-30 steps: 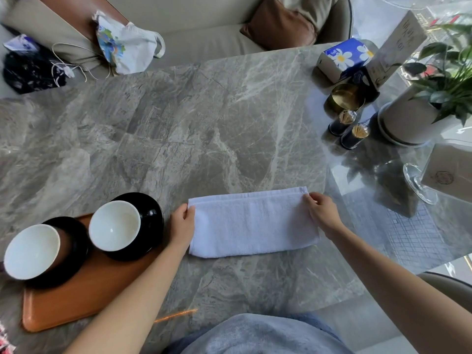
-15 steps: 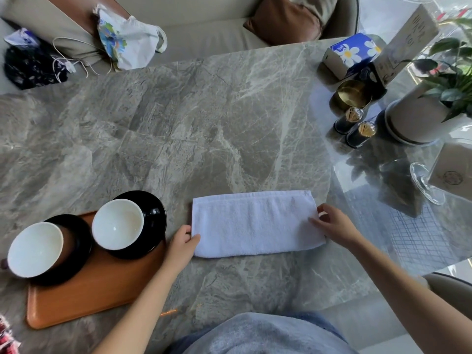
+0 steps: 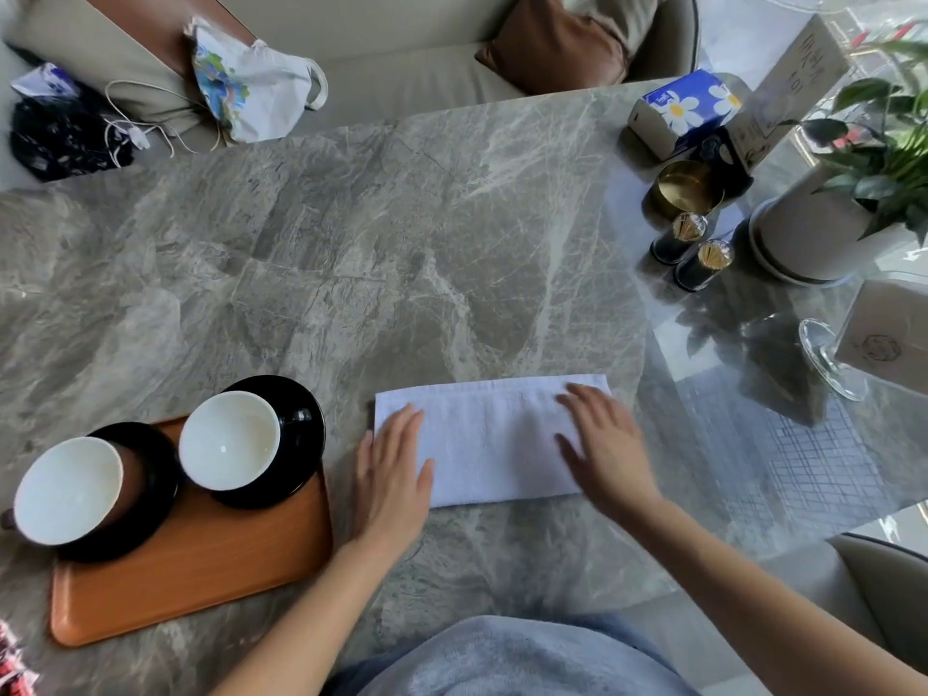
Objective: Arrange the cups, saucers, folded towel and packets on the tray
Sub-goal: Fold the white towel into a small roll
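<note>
Grey marble counter (image 3: 351, 268) fills the view, with a beige sofa (image 3: 401, 77) behind it. The right end is washed out by glare.

- Towel (image 3: 492, 439): white, folded into a long strip, flat on the counter just right of the tray and not on it.
- Left hand (image 3: 391, 474): grip open, fingers straight and lying flat on the towel's left end. The palm hides the near-left corner.
- Right hand (image 3: 602, 444): grip open, fingers spread flat on the towel's right end. It is motion-blurred and covers the near-right corner.
- Tray (image 3: 201, 570): orange-brown, at the near left. Its far-left corner is hidden under the crockery.
- Left cup (image 3: 68, 489): white inside, on a black saucer (image 3: 155, 474). The handle is cut off at the frame edge.
- Right cup (image 3: 228, 439): on the second saucer (image 3: 301, 424), which seems to overhang the tray's far edge. We cannot tell for sure.
- Red patterned thing (image 3: 12, 665): clipped by the lower-left corner. We cannot tell what it is.

At the far right are a blue tissue box (image 3: 683, 110), a brass bowl (image 3: 688, 185), two dark toothpick holders (image 3: 680, 238), a white plant pot (image 3: 813, 233) with its foliage cropped, and a card sign (image 3: 798, 77) whose text is unreadable.

On the sofa are a printed bag (image 3: 251, 82), a brown cushion (image 3: 547, 47) and a dark bundle (image 3: 60, 138) too tangled to make out.
</note>
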